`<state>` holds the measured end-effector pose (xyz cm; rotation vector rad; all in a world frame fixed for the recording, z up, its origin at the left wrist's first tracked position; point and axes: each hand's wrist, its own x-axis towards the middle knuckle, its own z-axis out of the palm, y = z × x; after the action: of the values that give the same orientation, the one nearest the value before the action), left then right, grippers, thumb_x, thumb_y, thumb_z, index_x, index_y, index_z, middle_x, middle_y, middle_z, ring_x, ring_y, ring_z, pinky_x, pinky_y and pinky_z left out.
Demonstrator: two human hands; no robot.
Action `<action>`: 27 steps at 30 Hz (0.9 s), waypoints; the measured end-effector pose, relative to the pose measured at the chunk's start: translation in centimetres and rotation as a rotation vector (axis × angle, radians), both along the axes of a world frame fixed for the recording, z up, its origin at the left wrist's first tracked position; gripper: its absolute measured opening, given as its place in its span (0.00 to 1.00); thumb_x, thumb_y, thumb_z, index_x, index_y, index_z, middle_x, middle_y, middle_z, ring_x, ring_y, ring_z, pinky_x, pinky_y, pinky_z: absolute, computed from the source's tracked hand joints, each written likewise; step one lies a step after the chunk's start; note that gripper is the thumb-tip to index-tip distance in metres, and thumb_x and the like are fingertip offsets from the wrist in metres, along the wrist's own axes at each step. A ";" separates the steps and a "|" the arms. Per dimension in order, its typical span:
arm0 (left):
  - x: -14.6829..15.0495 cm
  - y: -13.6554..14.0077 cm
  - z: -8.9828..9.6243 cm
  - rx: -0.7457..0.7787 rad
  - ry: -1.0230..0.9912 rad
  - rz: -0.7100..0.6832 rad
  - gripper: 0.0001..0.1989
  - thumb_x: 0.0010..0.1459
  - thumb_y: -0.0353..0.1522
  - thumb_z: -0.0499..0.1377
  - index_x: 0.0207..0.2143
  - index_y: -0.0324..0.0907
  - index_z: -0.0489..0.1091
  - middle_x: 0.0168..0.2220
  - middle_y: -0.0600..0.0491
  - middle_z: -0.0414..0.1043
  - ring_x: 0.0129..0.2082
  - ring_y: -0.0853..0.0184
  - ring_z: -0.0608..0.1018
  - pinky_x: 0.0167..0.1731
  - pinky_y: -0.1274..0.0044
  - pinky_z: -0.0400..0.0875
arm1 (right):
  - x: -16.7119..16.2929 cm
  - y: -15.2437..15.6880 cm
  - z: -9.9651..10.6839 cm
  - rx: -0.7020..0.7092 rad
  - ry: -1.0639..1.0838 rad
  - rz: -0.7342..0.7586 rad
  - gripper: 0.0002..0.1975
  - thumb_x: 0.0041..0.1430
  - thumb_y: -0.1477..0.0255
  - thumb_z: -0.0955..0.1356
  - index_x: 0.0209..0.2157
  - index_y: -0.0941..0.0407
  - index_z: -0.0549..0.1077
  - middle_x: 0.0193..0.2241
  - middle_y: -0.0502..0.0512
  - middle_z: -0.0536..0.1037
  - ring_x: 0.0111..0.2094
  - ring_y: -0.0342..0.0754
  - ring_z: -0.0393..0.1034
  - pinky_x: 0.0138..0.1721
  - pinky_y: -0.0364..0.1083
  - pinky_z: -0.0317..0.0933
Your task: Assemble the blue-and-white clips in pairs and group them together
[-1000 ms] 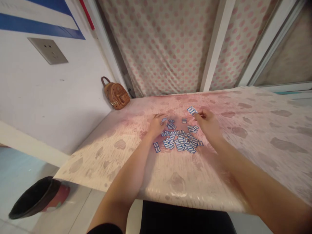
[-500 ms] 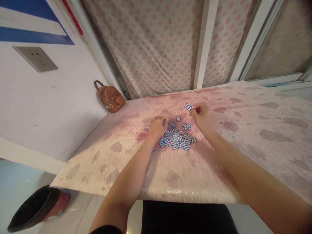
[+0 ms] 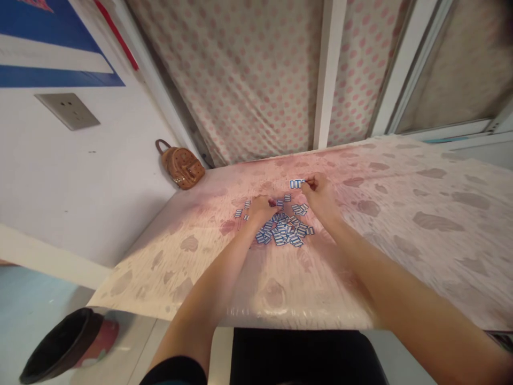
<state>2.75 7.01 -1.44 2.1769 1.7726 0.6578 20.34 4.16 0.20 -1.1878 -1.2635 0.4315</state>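
My right hand [image 3: 319, 195] pinches a short row of small white cards with blue borders [image 3: 296, 184], held just above the table beyond the pile. At the left edge of the pile of small blue-and-white cards [image 3: 284, 230] is my left hand [image 3: 261, 209]. Its thumb and forefinger are parted around bare cloth, close to a card [image 3: 279, 203] at the pile's far side. A few loose cards [image 3: 238, 213] lie left of that hand, partly hidden by it. A small cluster of cards [image 3: 300, 209] sits between the pile and my right hand.
A pink-and-cream patterned cloth [image 3: 401, 214] covers the table. A small brown backpack [image 3: 183, 167] leans against the wall at the far left corner. Below, a dark-lined bin [image 3: 60, 342] stands on the floor. Dotted curtains [image 3: 240, 80] hang behind the table.
My right hand has moved slightly left and lower, turning the card row level. My left hand has shifted right, its thumb and forefinger now apart; more loose cards show to its left. The view has shifted slightly.
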 end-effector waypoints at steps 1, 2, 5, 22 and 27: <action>-0.1 0.1 0.0 0.026 -0.051 -0.002 0.05 0.53 0.34 0.67 0.32 0.42 0.78 0.38 0.47 0.81 0.42 0.57 0.80 0.45 0.70 0.72 | 0.0 -0.1 0.1 -0.002 0.009 0.005 0.01 0.54 0.71 0.64 0.31 0.53 0.67 0.27 0.51 0.74 0.31 0.48 0.70 0.35 0.46 0.63; -0.3 0.0 0.0 0.048 -0.117 0.004 0.04 0.54 0.32 0.66 0.32 0.41 0.78 0.38 0.47 0.81 0.41 0.58 0.80 0.44 0.71 0.72 | -0.1 -0.2 0.2 -0.001 0.021 0.015 0.01 0.55 0.71 0.64 0.31 0.53 0.67 0.27 0.51 0.74 0.31 0.48 0.70 0.35 0.46 0.63; -1.3 -0.9 0.6 0.024 -0.401 -0.011 0.03 0.56 0.29 0.62 0.34 0.40 0.76 0.33 0.50 0.80 0.35 0.62 0.81 0.36 0.74 0.73 | -0.3 -0.5 0.6 0.012 0.043 0.064 0.02 0.54 0.70 0.64 0.29 0.53 0.67 0.27 0.51 0.73 0.30 0.47 0.69 0.35 0.46 0.62; -2.8 -4.2 2.6 -0.026 -0.934 -0.297 0.14 0.53 0.40 0.67 0.32 0.37 0.79 0.30 0.51 0.78 0.28 0.69 0.76 0.29 0.80 0.69 | -2.2 -2.5 0.6 -0.079 -0.201 0.221 0.05 0.55 0.69 0.66 0.27 0.52 0.64 0.25 0.48 0.71 0.30 0.48 0.69 0.36 0.48 0.61; -2.6 -4.2 2.7 -0.002 -0.950 -0.265 0.15 0.53 0.41 0.67 0.32 0.36 0.80 0.29 0.50 0.79 0.28 0.69 0.76 0.27 0.80 0.69 | -2.2 -2.9 0.9 -0.052 -0.206 0.148 0.05 0.56 0.68 0.66 0.28 0.52 0.65 0.26 0.50 0.72 0.30 0.49 0.69 0.34 0.49 0.60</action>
<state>0.11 2.83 1.22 1.5874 0.9606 1.3122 18.11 1.30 1.14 -1.2106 -1.5326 0.4615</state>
